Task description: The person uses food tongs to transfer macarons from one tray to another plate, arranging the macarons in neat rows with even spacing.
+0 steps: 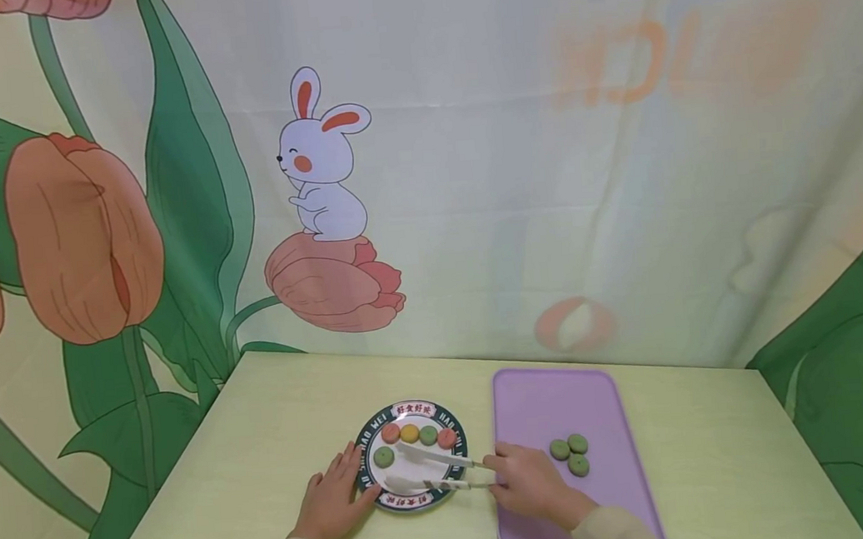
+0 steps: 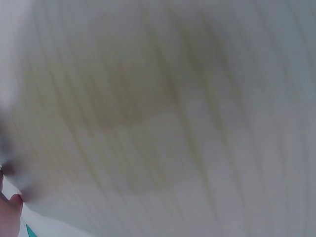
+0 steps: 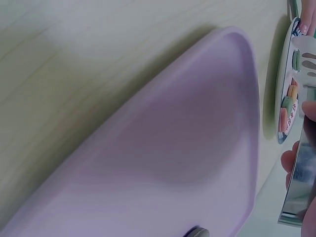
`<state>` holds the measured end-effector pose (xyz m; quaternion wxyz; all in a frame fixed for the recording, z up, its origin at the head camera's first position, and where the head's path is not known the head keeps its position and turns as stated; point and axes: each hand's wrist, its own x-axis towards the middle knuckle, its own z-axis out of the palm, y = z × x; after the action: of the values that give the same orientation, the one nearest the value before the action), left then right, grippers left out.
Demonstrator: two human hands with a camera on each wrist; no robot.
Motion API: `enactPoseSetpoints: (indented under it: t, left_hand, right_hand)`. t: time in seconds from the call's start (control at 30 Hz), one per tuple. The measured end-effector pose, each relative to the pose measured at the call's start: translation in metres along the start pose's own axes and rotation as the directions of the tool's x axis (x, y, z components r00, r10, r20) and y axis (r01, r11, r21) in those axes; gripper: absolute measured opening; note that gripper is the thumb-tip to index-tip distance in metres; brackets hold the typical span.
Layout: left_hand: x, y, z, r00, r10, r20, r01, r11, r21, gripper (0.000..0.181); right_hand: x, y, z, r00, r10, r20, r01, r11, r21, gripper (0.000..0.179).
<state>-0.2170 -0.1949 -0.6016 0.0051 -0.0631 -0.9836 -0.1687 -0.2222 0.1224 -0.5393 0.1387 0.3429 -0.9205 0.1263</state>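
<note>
My right hand (image 1: 524,476) grips a pair of tongs (image 1: 439,458) near their handle end. The tongs' two arms stand apart over the plate (image 1: 370,424), with pale slotted tips and nothing between them. On the plate, a pink, a yellow, a green and a red macaron (image 1: 447,438) form a curve along the far side. A single green macaron (image 1: 384,456) lies at the left, near the upper tong tip. With fingers spread, my left hand (image 1: 331,498) rests at the plate's left rim. In the right wrist view, metal tongs (image 3: 296,192) show between the fingers.
A purple tray (image 1: 545,395) lies right of the plate, with three green macarons (image 1: 579,465) grouped on it. My right forearm crosses the tray's near part. Behind the pale table (image 1: 261,415) hangs a curtain (image 1: 470,175) printed with tulips and a rabbit.
</note>
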Motion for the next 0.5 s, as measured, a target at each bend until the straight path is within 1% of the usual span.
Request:
enactPoseSetpoints:
  t: [0.2,0.27,0.5]
  left_hand:
    - [-0.001,0.001,-0.002,1.0,-0.007,0.01,0.007,1.0,-0.002,0.077]
    - [-0.001,0.001,-0.002,1.0,-0.008,0.015,0.008,1.0,-0.001,0.077]
    - [0.0,0.001,-0.002,1.0,-0.014,0.018,0.014,1.0,0.003,0.077]
  right_hand:
    - [-0.004,0.004,0.002,0.999,-0.029,-0.025,0.029,0.999,-0.024,0.016]
    - [-0.005,0.004,-0.001,0.999,-0.036,-0.03,0.035,0.999,-0.015,0.016]
    - [-0.01,0.005,-0.012,1.0,-0.015,-0.006,0.015,1.0,0.02,0.025]
